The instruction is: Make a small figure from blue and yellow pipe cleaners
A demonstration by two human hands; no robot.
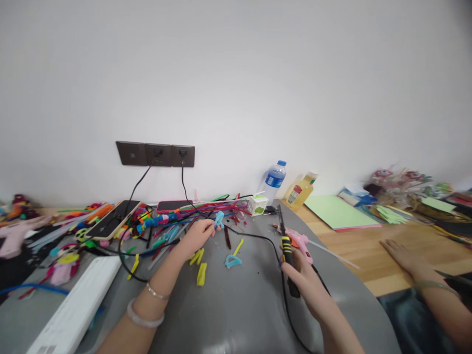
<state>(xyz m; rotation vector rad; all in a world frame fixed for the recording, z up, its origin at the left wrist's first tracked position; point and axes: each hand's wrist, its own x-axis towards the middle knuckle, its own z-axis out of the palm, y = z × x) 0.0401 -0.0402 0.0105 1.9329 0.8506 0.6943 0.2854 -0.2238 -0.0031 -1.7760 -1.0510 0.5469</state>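
My left hand [202, 235] pinches a small light-blue pipe-cleaner piece [219, 220] above the middle of the grey table [236, 314]. In my right hand [300, 273] is a black and yellow handled tool [287, 255], its long dark tip pointing toward the wall. Just beyond that hand lies a pink glue gun [300, 241], partly hidden by the tool. Between my hands rest a blue loop [233, 261] with a yellow strip [238, 246] touching it, and a brown strip [227, 238]. Folded yellow pieces [201, 274] lie near my left wrist.
Phones [114, 220], pipe cleaners and a white box [77, 309] cover the left side. A small green-white box [257, 204], water bottle [275, 178] and yellow bottle [301, 191] stand or lean behind. Black cables cross the table. Another person's hand [403, 255] rests on the wooden table at right.
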